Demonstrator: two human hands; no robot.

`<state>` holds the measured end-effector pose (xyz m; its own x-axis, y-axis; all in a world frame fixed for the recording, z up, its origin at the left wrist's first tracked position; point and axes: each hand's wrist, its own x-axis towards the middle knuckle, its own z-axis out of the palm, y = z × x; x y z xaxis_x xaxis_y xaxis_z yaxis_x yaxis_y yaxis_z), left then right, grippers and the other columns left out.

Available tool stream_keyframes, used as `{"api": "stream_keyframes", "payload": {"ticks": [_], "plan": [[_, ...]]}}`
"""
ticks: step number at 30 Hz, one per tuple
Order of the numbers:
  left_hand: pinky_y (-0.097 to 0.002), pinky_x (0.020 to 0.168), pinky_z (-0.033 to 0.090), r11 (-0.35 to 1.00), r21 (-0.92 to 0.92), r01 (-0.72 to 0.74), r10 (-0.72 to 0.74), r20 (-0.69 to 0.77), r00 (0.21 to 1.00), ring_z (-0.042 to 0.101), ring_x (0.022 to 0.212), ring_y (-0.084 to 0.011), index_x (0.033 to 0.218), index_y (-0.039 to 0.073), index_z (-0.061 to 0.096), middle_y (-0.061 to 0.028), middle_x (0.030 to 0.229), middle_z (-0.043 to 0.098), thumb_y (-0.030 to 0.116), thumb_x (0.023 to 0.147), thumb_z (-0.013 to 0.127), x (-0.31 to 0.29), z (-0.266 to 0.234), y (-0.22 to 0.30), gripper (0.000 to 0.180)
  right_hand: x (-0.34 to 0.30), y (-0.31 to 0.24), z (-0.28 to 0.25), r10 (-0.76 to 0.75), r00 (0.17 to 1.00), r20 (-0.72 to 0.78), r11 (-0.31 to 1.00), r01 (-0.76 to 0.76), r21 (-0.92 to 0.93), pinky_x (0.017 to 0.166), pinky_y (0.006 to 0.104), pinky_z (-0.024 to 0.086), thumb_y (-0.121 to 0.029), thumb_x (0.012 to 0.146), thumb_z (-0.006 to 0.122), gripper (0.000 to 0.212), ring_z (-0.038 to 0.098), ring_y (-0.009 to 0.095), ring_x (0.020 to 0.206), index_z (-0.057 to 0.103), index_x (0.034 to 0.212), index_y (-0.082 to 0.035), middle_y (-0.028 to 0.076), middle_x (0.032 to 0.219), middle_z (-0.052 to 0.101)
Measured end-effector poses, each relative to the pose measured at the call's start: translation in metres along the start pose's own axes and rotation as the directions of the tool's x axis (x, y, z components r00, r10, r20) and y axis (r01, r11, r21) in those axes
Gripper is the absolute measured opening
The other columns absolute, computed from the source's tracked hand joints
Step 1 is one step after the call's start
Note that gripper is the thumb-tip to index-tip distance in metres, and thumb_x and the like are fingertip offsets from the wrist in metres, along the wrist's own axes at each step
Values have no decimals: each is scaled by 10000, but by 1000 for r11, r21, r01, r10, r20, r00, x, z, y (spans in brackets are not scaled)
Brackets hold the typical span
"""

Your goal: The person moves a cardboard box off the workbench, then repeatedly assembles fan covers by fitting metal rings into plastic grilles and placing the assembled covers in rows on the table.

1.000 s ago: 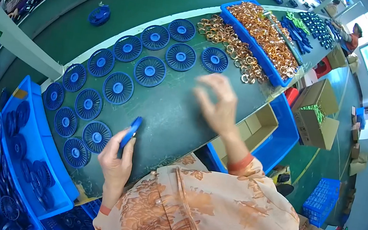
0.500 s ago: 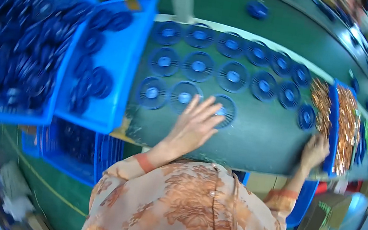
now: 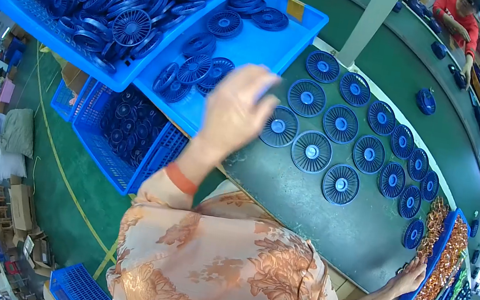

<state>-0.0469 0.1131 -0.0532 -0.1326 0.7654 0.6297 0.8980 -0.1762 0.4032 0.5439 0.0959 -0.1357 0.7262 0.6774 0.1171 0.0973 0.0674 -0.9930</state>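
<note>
Blurred by motion, my left hand point(image 3: 236, 112) is raised over the near right rim of a blue tray point(image 3: 255, 47). Its fingers are bent toward the thumb; I cannot make out whether anything is between them. Round dark blue fan-like grilles point(image 3: 312, 151) lie flat in rows on the green table, each with a paler hub. More grilles point(image 3: 195, 69) lie loose in the tray. At the table's right end, my right hand point(image 3: 410, 278) has its fingers stretched out against a copper-coloured heap of small rings point(image 3: 434, 225), beside a blue bin wall point(image 3: 436, 260).
A blue crate point(image 3: 120, 79) heaped with grilles stands at the upper left, another crate point(image 3: 124, 133) below. The right bin holds shiny copper pieces point(image 3: 450, 256). A white post point(image 3: 363, 29) rises behind the table. Across a conveyor point(image 3: 414, 64) works a person in red point(image 3: 457, 24).
My left hand has left the front grilles and moved left to the tray. My right hand has shifted slightly toward me along the bin. The whole view has turned.
</note>
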Motion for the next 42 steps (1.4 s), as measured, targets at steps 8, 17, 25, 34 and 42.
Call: {"api": "stream_keyframes", "payload": {"ticks": [8,17,25,34,42], "plan": [[-486,978,476,640,609,469,-639,82,765,583,1162,-401,1236,-25,621,-246,1198,650,521,918,586,-13,-43,-114,632,73,54,-41,30,999,-34,996,-33,-82,605,243,433,-199,980,596,266,585,114,735,651,1119,22,53,928,673],[-477,939,491,783,358,508,-559,49,827,575,1127,-384,1197,4,620,-234,1153,632,483,729,827,-17,-51,-122,701,75,63,-26,-425,873,238,469,437,-767,810,407,519,-404,957,637,441,682,329,892,699,1082,15,165,984,726],[-461,848,517,869,107,483,-485,-13,875,599,981,-411,1081,25,627,-216,1061,566,220,638,912,-9,-49,-104,562,63,53,-18,-394,843,366,206,469,-859,684,409,522,-306,989,612,348,663,326,783,702,1014,29,187,936,710],[-281,749,477,852,-395,345,-423,-129,897,546,807,-108,921,27,582,-13,843,591,93,793,810,1,-48,-32,271,36,43,-7,-447,846,289,508,507,-696,823,388,533,-49,926,618,206,681,296,903,670,1122,-17,171,1021,699],[-227,740,480,533,-724,437,-376,261,889,557,818,-68,953,55,572,9,890,610,86,830,810,-14,-5,29,270,19,16,3,-439,884,159,671,440,-597,829,320,533,-49,976,586,217,675,207,926,657,1179,-23,110,1054,696]]}}
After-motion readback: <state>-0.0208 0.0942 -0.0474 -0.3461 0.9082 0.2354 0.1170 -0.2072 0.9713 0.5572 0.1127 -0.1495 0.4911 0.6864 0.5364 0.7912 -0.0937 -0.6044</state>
